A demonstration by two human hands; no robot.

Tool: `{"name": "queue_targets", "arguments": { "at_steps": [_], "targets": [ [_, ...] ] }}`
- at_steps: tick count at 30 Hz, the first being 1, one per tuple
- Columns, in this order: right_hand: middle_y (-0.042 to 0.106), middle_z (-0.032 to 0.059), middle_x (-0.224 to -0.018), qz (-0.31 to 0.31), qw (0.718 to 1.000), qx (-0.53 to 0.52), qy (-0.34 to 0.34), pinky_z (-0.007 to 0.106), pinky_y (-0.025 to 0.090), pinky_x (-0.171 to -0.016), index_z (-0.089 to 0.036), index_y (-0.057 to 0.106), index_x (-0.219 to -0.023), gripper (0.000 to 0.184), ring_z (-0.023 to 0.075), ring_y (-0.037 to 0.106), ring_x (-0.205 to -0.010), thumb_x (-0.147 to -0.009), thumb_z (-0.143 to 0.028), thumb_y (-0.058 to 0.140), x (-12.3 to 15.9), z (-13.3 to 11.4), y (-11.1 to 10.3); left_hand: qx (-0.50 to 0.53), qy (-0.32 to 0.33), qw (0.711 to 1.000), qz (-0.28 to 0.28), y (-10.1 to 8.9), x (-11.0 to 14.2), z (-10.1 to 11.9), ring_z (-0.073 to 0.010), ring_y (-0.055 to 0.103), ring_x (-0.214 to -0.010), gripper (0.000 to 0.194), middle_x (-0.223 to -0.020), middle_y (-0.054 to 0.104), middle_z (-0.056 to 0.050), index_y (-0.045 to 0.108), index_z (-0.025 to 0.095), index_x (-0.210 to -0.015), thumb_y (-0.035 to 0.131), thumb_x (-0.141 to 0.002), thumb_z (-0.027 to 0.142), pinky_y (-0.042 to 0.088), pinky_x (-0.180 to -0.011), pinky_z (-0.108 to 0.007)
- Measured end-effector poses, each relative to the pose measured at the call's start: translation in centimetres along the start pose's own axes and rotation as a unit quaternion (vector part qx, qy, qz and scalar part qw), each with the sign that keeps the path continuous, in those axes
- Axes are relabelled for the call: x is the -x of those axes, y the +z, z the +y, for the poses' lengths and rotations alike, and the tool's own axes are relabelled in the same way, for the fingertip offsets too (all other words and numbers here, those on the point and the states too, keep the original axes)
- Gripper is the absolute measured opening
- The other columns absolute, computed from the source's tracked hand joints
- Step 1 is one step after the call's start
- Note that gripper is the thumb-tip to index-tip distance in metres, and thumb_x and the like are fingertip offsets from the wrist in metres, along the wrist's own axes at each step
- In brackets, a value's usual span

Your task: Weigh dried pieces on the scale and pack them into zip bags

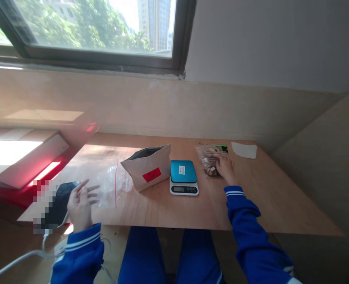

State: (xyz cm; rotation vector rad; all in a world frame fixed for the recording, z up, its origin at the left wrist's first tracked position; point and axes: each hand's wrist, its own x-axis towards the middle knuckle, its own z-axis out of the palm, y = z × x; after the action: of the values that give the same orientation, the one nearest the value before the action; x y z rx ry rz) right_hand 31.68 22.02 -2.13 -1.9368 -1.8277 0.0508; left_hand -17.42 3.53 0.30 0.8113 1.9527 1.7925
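Zip bag (210, 161) of clear plastic, filled with brown pieces too small to identify, lay on a wooden desk (269, 209) at about 2 o'clock from a digital scale (184, 188) with a teal top. Right grip (226, 169) rested against the bag at its 4 o'clock side, fingers (221, 161) lying on the plastic; whether it had closed on the bag could not be told. Left grip (80, 205) was wide open with fingers spread and held nothing visible. It was at about 9 o'clock from the scale, near the desk's front edge and just beside a dark flat device (60, 201), which was partly pixelated. Paper pouch (146, 169) with a red label lay just beside the scale at about 9 o'clock. A second clear zip bag (115, 185) with a red seal lay at about 8 o'clock from the pouch. White paper sheet (244, 150) lay at about 2 o'clock from the first bag. Stage shown: right grip at the bag, left grip well apart from it.
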Motion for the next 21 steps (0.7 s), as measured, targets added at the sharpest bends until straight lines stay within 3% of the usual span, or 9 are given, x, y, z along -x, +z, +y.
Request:
{"name": "queue_targets", "arguments": {
  "at_steps": [2,4,7,9,11,15,18,21],
  "targets": [
    [0.063,0.0215,-0.114,-0.012,0.999,0.036,0.011,0.052,0.032,-0.096,-0.01,0.067,-0.107,0.032,0.0337,0.05,-0.112,-0.084,-0.014,0.046,-0.5,0.6,-0.2,-0.088,0.02,0.995,-0.03,1.8,-2.0,-0.5,-0.017,0.062,-0.065,0.048,-0.098,0.068,-0.013,0.047,0.015,-0.13,0.042,-0.087,0.036,0.053,-0.051,-0.031],
    [0.064,0.0208,-0.111,-0.023,0.997,0.063,0.021,0.052,0.031,-0.094,-0.011,0.069,-0.099,0.027,0.0344,0.05,-0.11,-0.084,-0.017,0.048,-0.6,1.2,-0.5,-0.125,0.039,0.991,-0.015,3.2,-3.3,-0.8,-0.0243,0.064,-0.087,0.054,-0.115,0.062,-0.019,0.042,0.011,-0.134,0.046,-0.085,0.033,0.056,-0.073,-0.045],
    [0.066,0.0206,-0.106,-0.032,0.995,0.089,0.04,0.052,0.033,-0.09,-0.012,0.071,-0.09,0.023,0.036,0.051,-0.108,-0.083,-0.022,0.052,0.2,2.2,-1.4,-0.194,0.105,0.975,0.029,4.5,-3.5,-0.7,-0.0337,0.047,-0.123,0.059,-0.134,0.047,-0.022,0.041,0.013,-0.138,0.05,-0.083,0.032,0.036,-0.103,-0.056],
    [0.067,0.0206,-0.104,-0.031,0.994,0.095,0.053,0.052,0.034,-0.088,-0.012,0.072,-0.088,0.022,0.0365,0.053,-0.106,-0.083,-0.024,0.053,1.2,2.8,-2.3,-0.248,0.17,0.954,0.011,4.6,-2.8,-0.6,-0.0346,0.043,-0.126,0.053,-0.131,0.05,-0.018,0.047,0.017,-0.136,0.047,-0.086,0.036,0.032,-0.106,-0.056],
    [0.069,0.0189,-0.103,-0.029,0.994,0.091,0.061,0.048,0.038,-0.087,-0.013,0.071,-0.09,0.024,0.0339,0.057,-0.103,-0.083,-0.026,0.052,2.5,3.4,-3.4,-0.285,0.209,0.935,-0.035,4.5,-2.2,-1.0,-0.0329,0.048,-0.119,0.047,-0.122,0.055,-0.014,0.056,0.021,-0.129,0.045,-0.088,0.042,0.036,-0.103,-0.053],
    [0.073,0.0139,-0.092,-0.01,0.997,0.019,0.075,0.036,0.047,-0.073,-0.016,0.07,-0.095,0.03,0.0261,0.066,-0.084,-0.085,-0.033,0.047,5.8,4.3,-5.6,-0.301,0.205,0.926,-0.095,4.3,-2.1,-2.2,-0.0295,0.055,-0.104,0.039,-0.104,0.058,-0.01,0.066,0.023,-0.114,0.053,-0.082,0.041,0.041,-0.098,-0.049],
    [0.074,0.0144,-0.084,0.044,0.991,-0.067,0.106,0.035,0.049,-0.064,-0.016,0.069,-0.092,0.037,0.0279,0.068,-0.076,-0.081,-0.044,0.047,8.8,4.4,-7.2,-0.285,0.215,0.93,-0.087,4.5,-2.3,-2.0,-0.0262,0.056,-0.097,0.034,-0.096,0.058,-0.008,0.068,0.022,-0.108,0.052,-0.081,0.035,0.044,-0.094,-0.044],
    [0.075,0.0163,-0.082,0.082,0.979,-0.125,0.138,0.035,0.051,-0.062,-0.016,0.068,-0.087,0.043,0.0295,0.07,-0.075,-0.075,-0.051,0.047,12.0,3.8,-8.7,-0.262,0.228,0.938,-0.013,4.7,-2.5,-0.8,-0.0251,0.055,-0.105,0.033,-0.104,0.059,-0.009,0.07,0.02,-0.104,0.048,-0.085,0.036,0.044,-0.094,-0.04]
  ]
}}
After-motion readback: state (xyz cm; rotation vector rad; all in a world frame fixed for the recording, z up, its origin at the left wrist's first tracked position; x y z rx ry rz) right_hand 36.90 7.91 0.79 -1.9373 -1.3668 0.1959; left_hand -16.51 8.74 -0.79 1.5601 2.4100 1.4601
